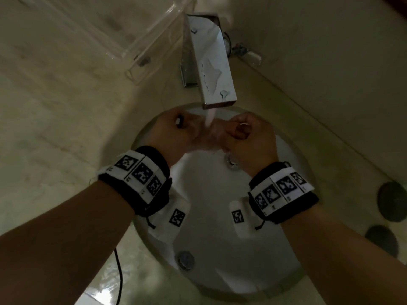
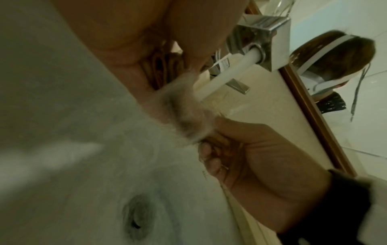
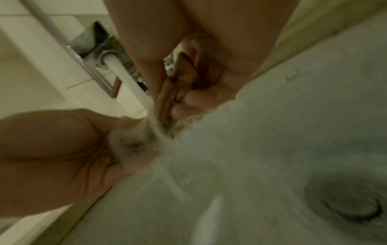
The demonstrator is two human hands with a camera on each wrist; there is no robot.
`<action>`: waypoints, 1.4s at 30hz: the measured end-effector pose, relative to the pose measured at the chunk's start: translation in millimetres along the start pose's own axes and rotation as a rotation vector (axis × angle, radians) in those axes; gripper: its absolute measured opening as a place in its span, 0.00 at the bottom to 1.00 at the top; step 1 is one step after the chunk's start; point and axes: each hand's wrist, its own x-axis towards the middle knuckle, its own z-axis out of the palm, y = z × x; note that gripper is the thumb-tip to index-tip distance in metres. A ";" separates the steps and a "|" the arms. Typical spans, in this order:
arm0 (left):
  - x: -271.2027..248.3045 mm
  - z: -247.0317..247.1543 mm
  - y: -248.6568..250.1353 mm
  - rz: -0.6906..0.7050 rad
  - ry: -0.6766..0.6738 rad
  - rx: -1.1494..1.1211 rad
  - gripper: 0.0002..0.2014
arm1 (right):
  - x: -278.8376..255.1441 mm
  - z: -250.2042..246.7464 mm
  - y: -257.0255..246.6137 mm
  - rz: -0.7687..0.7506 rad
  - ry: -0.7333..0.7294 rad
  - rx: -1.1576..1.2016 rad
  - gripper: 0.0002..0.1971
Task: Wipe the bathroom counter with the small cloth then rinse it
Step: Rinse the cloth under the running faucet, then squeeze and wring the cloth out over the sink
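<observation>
Dim throughout, with a yellow-green cast and soft grain. Brightest on the wet faucet top and a glare patch on the counter at lower left. Heavily blurred in both wrist views, especially the basin and running water. Strongly bowed at the edges, wide-angle. Soft, smeared around the hands under the stream.

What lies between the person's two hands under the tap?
The small cloth, stretched between left hand and right hand, with the water stream falling on it; the left wrist view shows it best.

Both hands under running water; blurred, perhaps cloth between
</observation>
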 end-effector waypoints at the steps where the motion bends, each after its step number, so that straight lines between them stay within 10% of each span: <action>1: -1.1 1.6 0.6 -0.006 -0.003 0.002 0.06 | 0.1 1.8 0.5 -0.037 0.056 -0.067 0.14; 4: -3.6 8.8 4.4 -0.022 -0.053 -0.060 0.16 | -3.9 8.0 -4.5 -0.160 0.143 -0.226 0.16; 8: -2.7 11.5 6.3 -0.075 -0.148 -0.157 0.34 | -15.2 4.6 -21.1 -0.118 -0.276 -0.037 0.14; 14: -2.8 11.3 5.6 -0.095 -0.298 -0.332 0.02 | 6.8 -20.5 -40.3 0.016 0.021 0.202 0.16; 25: -3.5 8.8 6.7 0.005 -0.287 -0.345 0.07 | 25.4 -32.5 -67.3 -0.165 0.103 0.159 0.22; 33: -20.9 6.7 12.5 -0.060 -0.296 -0.311 0.14 | -3.2 -36.4 -48.6 -0.238 -0.123 -0.056 0.36; 42: -41.3 14.6 27.7 -0.137 -0.486 -0.206 0.05 | -50.3 -54.4 -24.9 -0.165 -0.249 -0.070 0.13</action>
